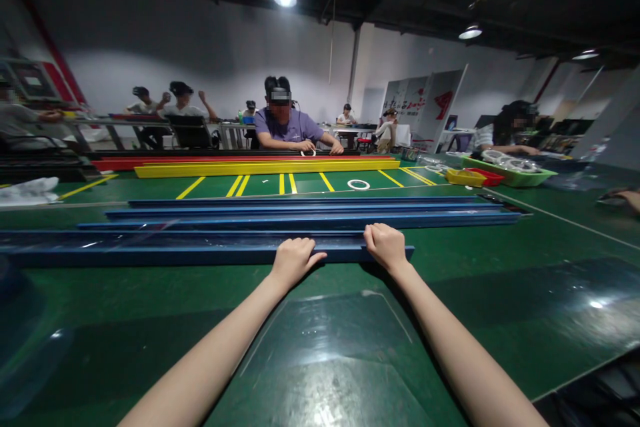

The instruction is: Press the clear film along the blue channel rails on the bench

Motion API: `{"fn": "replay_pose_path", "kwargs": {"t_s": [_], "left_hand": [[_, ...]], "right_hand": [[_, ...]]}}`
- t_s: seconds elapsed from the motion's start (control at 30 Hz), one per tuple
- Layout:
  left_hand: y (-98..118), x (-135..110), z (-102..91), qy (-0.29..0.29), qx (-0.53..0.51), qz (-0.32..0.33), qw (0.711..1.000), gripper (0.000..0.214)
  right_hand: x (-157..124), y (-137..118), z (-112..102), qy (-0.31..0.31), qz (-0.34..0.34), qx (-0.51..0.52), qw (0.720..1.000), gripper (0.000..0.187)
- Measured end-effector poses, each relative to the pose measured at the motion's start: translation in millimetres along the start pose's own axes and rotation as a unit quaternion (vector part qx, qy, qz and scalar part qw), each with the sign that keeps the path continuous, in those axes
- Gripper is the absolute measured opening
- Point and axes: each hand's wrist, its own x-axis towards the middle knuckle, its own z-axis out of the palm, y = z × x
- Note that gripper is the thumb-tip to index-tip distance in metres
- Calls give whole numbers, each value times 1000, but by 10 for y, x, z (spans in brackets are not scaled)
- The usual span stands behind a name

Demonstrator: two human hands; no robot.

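Observation:
A long blue channel (150, 250) lies across the green table (500, 267) just in front of me. My left hand (294, 259) is curled over its near edge, fingers closed on it. My right hand (385, 245) grips the same blue channel a little to the right, near its right end. Behind it lie several more blue channels (310, 213), side by side.
Yellow and red channels (265, 165) lie at the far side, where a person in a purple shirt sits. A white ring (358, 184) rests on the table. Green, yellow and red trays (505, 175) stand far right. Other people work at tables behind.

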Motion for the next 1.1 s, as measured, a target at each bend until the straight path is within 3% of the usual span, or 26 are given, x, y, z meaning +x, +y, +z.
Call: {"fn": "replay_pose_path", "kwargs": {"t_s": [0.13,0.33,0.57,1.1], "left_hand": [[7,6,-9,1,-10,-5,1000,42],[10,3,-15,11,-13,-5,1000,43],[5,2,-11,11,-2,1,1000,41],[-7,-8,3,4,-12,4,1000,37]], "right_hand": [[44,-260,13,27,-43,35,998,38],[56,-541,68,14,-89,59,994,35],[35,-533,169,10,-72,55,996,34],[70,-476,208,11,-115,53,992,38]]}}
